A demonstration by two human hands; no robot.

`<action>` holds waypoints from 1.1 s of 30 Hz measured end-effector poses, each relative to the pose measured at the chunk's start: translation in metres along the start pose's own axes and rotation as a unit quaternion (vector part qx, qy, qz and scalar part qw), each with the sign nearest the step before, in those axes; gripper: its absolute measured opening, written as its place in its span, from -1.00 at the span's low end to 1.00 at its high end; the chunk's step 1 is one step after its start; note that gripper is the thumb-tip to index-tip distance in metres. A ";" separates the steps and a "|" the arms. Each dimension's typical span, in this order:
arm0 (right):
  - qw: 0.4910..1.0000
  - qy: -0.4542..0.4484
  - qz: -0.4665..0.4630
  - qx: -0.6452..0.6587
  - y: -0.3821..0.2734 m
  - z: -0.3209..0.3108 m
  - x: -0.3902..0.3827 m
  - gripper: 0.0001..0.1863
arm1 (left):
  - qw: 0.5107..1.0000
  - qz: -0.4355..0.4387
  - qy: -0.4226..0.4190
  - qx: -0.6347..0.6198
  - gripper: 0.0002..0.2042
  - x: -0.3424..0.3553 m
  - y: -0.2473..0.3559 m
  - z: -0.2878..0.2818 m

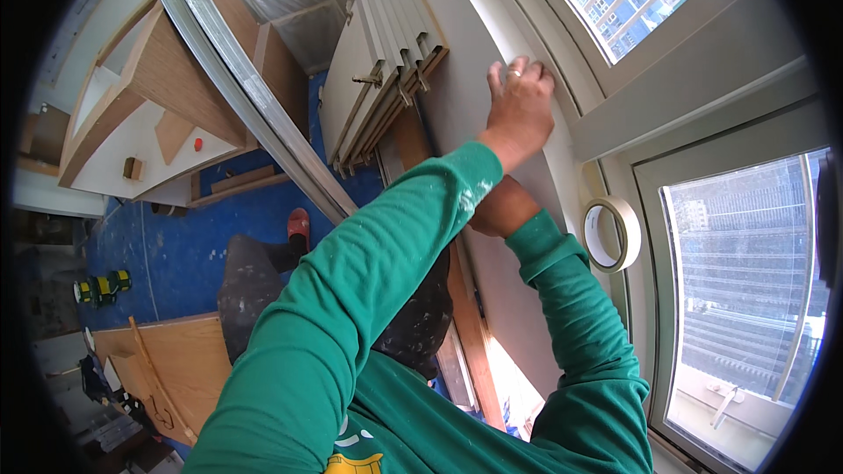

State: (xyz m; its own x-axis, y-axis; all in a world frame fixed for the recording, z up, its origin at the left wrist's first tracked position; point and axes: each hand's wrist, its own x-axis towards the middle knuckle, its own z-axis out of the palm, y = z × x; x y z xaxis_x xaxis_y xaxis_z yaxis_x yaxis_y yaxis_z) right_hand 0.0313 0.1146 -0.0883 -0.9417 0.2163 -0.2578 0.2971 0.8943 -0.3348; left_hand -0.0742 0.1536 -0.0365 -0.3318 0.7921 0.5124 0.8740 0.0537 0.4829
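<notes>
In the head view, both hands work at the pale window ledge, with the arms in green sleeves coming up from the lower edge. The left hand reaches farther, its back showing and its fingers bent and a little apart over the ledge; whether the fingertips pinch anything cannot be told. A ring sits on one finger, and white smears mark the cuff. The right hand is close below the left wrist, partly covered by that forearm; its fingers are hidden, so its grip cannot be told.

The roll of tape is to the right of the hands, apart from both, beside the window frame. It is pale, its round opening faces the viewer, and a short strip runs up from it. Through the window panes, tall buildings show.

To the left of the hands, pale panels with metal handles lean in a stack. A long metal rail slants across the view, near a wooden cabinet whose white surface carries a small block and a red object. The floor is blue and speckled. On it are a red shoe, a yellow and dark tool and, lower down, a wooden board with a thin stick across it.
</notes>
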 end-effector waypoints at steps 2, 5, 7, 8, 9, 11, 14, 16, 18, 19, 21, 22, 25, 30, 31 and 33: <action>0.992 0.094 -0.059 0.053 0.010 0.012 0.000 -0.62 | 0.999 0.019 0.004 -0.051 -0.67 -0.020 0.011 0.001; 0.983 0.177 -0.051 0.019 0.026 0.044 0.003 -0.59 | 0.988 0.062 -0.061 -0.129 -0.65 -0.036 0.009 -0.004; 0.990 0.134 -0.034 -0.001 0.018 0.032 0.001 -0.60 | 0.987 0.036 -0.078 -0.137 -0.67 -0.030 -0.001 -0.017; 0.997 0.071 -0.004 -0.006 0.015 0.020 -0.004 -0.61 | 0.985 0.025 -0.088 -0.145 -0.69 -0.025 -0.002 -0.021; 1.000 0.007 0.020 -0.011 0.003 0.003 -0.006 -0.61 | 0.991 0.025 -0.053 -0.123 -0.71 -0.022 -0.006 -0.020; 0.997 -0.049 0.050 -0.044 -0.019 -0.022 -0.006 -0.57 | 0.996 0.028 0.021 -0.083 -0.74 -0.012 -0.014 -0.014; 0.997 -0.038 0.052 -0.035 -0.020 -0.023 -0.013 -0.60 | 0.999 0.034 -0.019 -0.013 -0.78 0.007 -0.018 -0.004; 0.999 -0.019 0.040 -0.029 -0.017 -0.022 -0.013 -0.64 | 0.999 0.019 0.044 -0.021 -0.79 0.021 -0.031 0.005; 0.998 -0.020 0.037 -0.036 -0.016 -0.023 -0.011 -0.66 | 0.997 0.010 0.066 -0.031 -0.81 0.033 -0.044 0.009; 0.998 -0.023 0.040 -0.036 -0.016 -0.022 -0.011 -0.65 | 0.998 0.010 0.056 -0.038 -0.81 0.039 -0.049 0.006; 0.998 -0.028 0.045 -0.037 -0.016 -0.022 -0.010 -0.64 | 0.996 0.020 0.062 -0.056 -0.84 0.044 -0.050 0.005; 0.998 -0.027 0.045 -0.037 -0.016 -0.022 -0.010 -0.64 | 0.996 0.032 0.051 -0.061 -0.85 0.043 -0.050 0.005; 0.998 -0.030 0.049 -0.037 -0.017 -0.022 -0.010 -0.64 | 0.995 0.060 0.022 -0.072 -0.87 0.041 -0.051 0.002; 0.997 -0.042 0.058 -0.031 -0.022 -0.029 -0.008 -0.65 | 0.991 0.083 0.041 -0.093 -0.90 0.047 -0.056 0.001; 0.997 -0.033 0.054 -0.033 -0.020 -0.028 -0.009 -0.65 | 0.991 0.083 0.047 -0.099 -0.90 0.046 -0.053 0.003; 0.998 -0.015 0.045 -0.036 -0.020 -0.025 -0.010 -0.66 | 0.989 0.084 0.057 -0.108 -0.91 0.038 -0.049 0.004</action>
State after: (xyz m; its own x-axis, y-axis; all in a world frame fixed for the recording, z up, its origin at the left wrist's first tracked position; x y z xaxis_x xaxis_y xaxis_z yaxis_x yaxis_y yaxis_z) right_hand 0.0303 0.1044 -0.0561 -0.9060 0.2864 -0.3117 0.3674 0.8977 -0.2432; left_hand -0.1283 0.1838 -0.0440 -0.2379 0.7041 0.6691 0.8276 -0.2136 0.5191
